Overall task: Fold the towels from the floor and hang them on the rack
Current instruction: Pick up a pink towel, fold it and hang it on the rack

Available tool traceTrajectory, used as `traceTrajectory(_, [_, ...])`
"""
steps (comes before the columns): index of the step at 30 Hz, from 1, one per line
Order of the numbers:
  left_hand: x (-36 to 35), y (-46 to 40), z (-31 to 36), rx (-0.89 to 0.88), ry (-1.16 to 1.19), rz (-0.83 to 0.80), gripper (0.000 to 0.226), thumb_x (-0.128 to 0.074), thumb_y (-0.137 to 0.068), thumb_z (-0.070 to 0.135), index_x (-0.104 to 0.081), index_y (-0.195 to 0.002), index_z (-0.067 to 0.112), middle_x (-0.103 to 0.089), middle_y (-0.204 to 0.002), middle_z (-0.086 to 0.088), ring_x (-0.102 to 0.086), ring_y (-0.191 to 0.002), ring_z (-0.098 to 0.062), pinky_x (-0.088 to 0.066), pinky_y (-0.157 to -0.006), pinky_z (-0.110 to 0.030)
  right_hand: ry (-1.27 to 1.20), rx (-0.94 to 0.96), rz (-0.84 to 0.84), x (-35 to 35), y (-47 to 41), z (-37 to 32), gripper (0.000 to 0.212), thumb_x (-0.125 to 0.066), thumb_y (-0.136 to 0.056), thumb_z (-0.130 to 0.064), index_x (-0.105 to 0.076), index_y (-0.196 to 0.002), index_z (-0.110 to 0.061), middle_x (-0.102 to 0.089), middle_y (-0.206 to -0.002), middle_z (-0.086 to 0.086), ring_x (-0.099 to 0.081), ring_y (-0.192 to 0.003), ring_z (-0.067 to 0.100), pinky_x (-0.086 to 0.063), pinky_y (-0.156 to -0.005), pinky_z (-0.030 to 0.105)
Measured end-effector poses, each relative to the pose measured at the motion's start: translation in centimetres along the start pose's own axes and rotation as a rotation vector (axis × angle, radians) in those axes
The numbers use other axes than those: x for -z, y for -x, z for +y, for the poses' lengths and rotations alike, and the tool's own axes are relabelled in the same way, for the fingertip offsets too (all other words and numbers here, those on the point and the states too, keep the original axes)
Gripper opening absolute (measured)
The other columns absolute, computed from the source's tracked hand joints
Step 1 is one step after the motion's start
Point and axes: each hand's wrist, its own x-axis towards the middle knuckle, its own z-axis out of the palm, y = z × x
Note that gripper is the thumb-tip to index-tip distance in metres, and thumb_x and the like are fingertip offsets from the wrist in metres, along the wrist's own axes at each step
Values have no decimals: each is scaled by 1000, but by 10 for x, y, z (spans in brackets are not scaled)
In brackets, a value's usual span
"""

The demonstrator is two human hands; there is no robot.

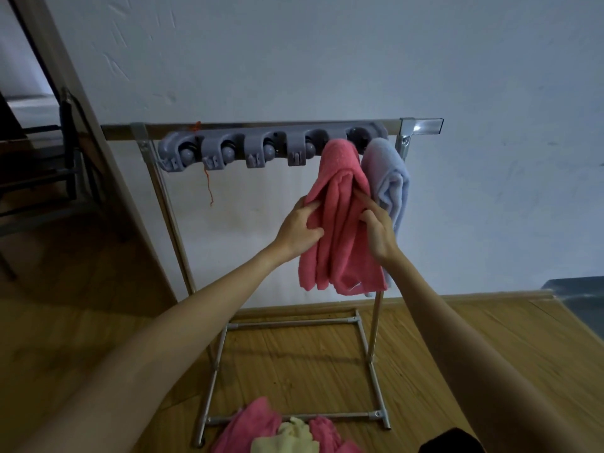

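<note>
A folded pink towel (340,230) hangs from a clip holder on the grey rack bar (248,148), right of centre. My left hand (299,228) grips its left edge, thumb in front. My right hand (376,232) pinches its right fold with the fingertips. A pale blue towel (390,184) hangs just right of it, partly behind my right hand. On the floor at the bottom lies a heap of pink towels (248,426) with a pale yellow towel (287,436) on top.
The rack's metal frame (362,322) stands on the wooden floor against a white wall. Several grey clip holders to the left hold nothing. A doorway with dark furniture (39,158) is at the far left. A dark object (451,441) sits at the bottom edge.
</note>
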Motion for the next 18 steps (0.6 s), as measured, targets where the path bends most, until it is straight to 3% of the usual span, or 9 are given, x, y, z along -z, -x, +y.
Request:
traceTrajectory(3, [-4, -1, -14, 50, 19, -40, 62, -54, -64, 16, -57, -126, 19, -48, -133, -6, -51, -119, -20, -44, -102, -37, -4, -7, 3, -1, 0, 4, 57, -32, -85, -15, -44, -140, -10, -42, -139, -8, -34, -132, 1, -24, -109, 8])
traceTrajectory(6, [-2, -4, -20, 63, 44, 66, 61, -54, -65, 16, -58, -126, 19, -52, -131, -6, -53, -117, -19, -46, -101, -37, -19, 2, 22, -2, 0, 5, 56, -33, -84, -14, -46, -139, -11, -45, -137, -8, -38, -133, 8, -29, -112, 20])
traceTrajectory(9, [-6, 0, -19, 77, 102, -44, 52, -56, -64, 17, -63, -115, 23, -57, -125, -3, -57, -110, -15, -47, -98, -33, -32, 3, 16, -1, -1, 6, 55, -33, -85, -13, -47, -139, -10, -46, -137, -7, -40, -134, 11, -31, -113, 27])
traceTrajectory(11, [-14, 7, -18, 102, 139, -72, 35, -59, -64, 21, -67, -98, 26, -62, -113, 0, -61, -99, -14, -51, -92, -34, -19, 1, 23, 1, 0, 9, 55, -33, -84, -13, -49, -137, -10, -47, -136, -8, -40, -131, 5, -30, -114, 25])
traceTrajectory(13, [-22, 12, -17, 107, 188, 32, 25, -62, -65, 22, -67, -89, 25, -64, -101, 2, -62, -91, -13, -52, -86, -35, -9, 4, 32, 5, 1, 14, 53, -34, -85, -11, -52, -135, -10, -50, -134, -7, -42, -129, 2, -30, -113, 23])
traceTrajectory(15, [-29, 19, -14, 110, 271, 148, 23, -62, -66, 22, -58, -89, 24, -60, -91, 2, -60, -81, -16, -53, -76, -36, 3, -4, 26, 8, 2, 17, 51, -34, -86, -9, -54, -132, -10, -53, -132, -7, -44, -127, 2, -32, -112, 22])
traceTrajectory(18, [-40, 30, -8, 144, 371, 189, 31, -57, -66, 19, -39, -91, 19, -49, -77, 2, -51, -60, -14, -45, -55, -30, 65, -43, 8, 12, 3, 22, 45, -38, -90, 2, -55, -131, -8, -55, -131, -1, -46, -126, 10, -35, -108, 23])
